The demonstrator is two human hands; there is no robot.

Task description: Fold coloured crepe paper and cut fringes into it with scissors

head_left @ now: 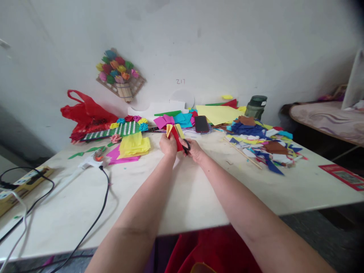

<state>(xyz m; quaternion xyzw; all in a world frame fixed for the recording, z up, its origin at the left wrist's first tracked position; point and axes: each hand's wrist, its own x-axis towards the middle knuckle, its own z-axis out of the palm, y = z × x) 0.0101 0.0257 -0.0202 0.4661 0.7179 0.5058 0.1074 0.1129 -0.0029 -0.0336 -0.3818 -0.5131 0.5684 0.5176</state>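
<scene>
Near the middle of the table, my left hand (168, 145) pinches a folded stack of red and yellow paper (176, 138). My right hand (195, 150) is closed around the black handles of a pair of scissors (186, 145), whose blades lie at the right side of the paper. Both hands are raised in front of me, close together. Left of them lie yellow paper sheets (134, 145) on top of magenta sheets (124, 158). Behind the hands are blue paper pieces (182, 120) and a dark phone (201, 124).
Coloured paper scraps (256, 140) and a wooden stick (241, 152) lie on the right, before a green bottle (255, 107). A glue gun (93, 160) with a black cable, a power strip (24, 184) and a red bag (88, 115) are on the left.
</scene>
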